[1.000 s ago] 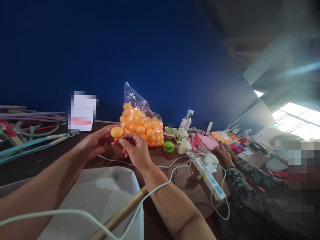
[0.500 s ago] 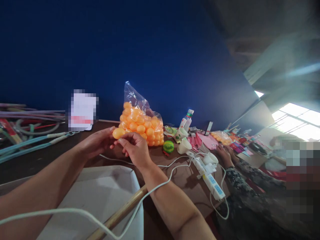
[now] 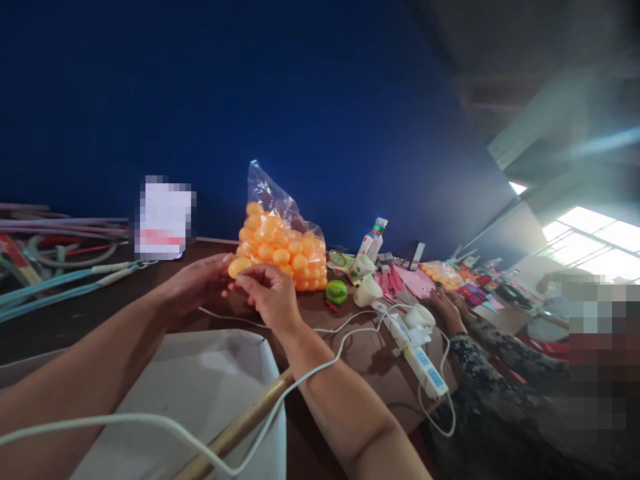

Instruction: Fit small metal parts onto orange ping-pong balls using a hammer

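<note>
Between my two hands is a small, smooth orange ball [image 3: 239,267]. My left hand [image 3: 203,283] has its fingertips closed against the ball's left side. From the right, my right hand [image 3: 267,290] pinches it with thumb and forefinger, the other fingers curled under. Just behind stands a clear plastic bag [image 3: 273,193] full of similar orange balls. A green striped toy [image 3: 337,292] with a red part beneath it sits right of the bag.
A pale open box [image 3: 220,353] lies below my arms, a wooden stick [image 3: 250,413] across its corner. A white cable [image 3: 320,365] runs over it to a power strip [image 3: 417,353]. Paper cups [image 3: 369,292] and a bottle [image 3: 373,240] stand rightward. A co-worker's hands [image 3: 449,310] are at pink sheets.
The ball has shifted very slightly to the right between my fingers. My hands otherwise keep almost the same place, and the view has moved only a little.
</note>
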Tool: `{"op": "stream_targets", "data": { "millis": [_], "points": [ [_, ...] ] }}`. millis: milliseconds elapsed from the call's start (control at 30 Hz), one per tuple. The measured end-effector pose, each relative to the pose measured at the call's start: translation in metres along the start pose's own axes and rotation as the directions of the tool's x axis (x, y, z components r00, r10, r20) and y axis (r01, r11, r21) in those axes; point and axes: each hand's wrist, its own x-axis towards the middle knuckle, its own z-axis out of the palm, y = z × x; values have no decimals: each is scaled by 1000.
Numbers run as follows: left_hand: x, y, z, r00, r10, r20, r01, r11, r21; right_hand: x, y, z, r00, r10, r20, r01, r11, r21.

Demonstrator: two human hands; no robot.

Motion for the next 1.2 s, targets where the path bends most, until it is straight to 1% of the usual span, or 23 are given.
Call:
{"op": "stream_targets", "data": {
  "millis": [200,367,600,700,933,1200],
  "points": [
    [-1,2,3,999,-23,-37,23,1000,-8,0,0,0,1000,-24,-13,24,1000,3],
    [-1,2,3,999,-22,-38,21,1000,-14,-2,-2,0,999,-32,-17,32,999,11],
    [-1,3,6,999,-22,-23,22,1000,-18,-1,2,-1,998,-61,-26,61,998,-1],
    [-1,5,8,999,-29,-17,29,1000,-12,-2,2,-1,999,-48,-22,48,999,10],
    [-1,5,10,998,-39,-53,37,999,-36,-2,1,-1,1000,-13,-25,13,1000,2],
    [0,7,13,999,-14,-41,12,999,-53,-1,3,-1,1000,5,-16,-5,1000,-11]
  ]
}}
